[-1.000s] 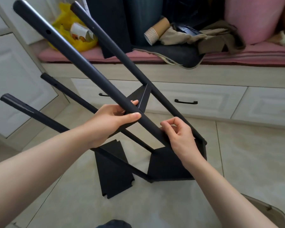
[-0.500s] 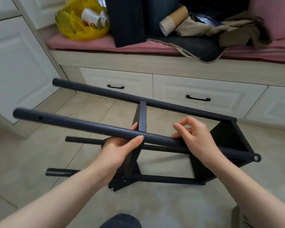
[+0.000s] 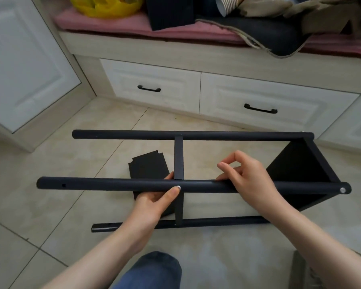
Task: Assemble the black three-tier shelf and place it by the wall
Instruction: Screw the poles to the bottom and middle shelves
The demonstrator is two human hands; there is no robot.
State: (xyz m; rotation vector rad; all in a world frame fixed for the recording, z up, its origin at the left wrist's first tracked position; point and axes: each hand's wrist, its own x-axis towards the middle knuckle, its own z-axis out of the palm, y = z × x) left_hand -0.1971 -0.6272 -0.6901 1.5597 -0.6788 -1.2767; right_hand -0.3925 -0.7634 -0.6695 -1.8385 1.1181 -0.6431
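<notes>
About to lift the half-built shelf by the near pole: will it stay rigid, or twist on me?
Likely stiff on the right, where the end panel ties the poles together. The left ends are free past the middle panel, so the near pole may flex or twist there. Probably light: slim poles, thin panels.

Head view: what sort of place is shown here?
Probably a room in a home, perhaps a bedroom: a built-in bench with a pink cushion and piled clothes, white drawers beneath it, and a tiled floor.
</notes>
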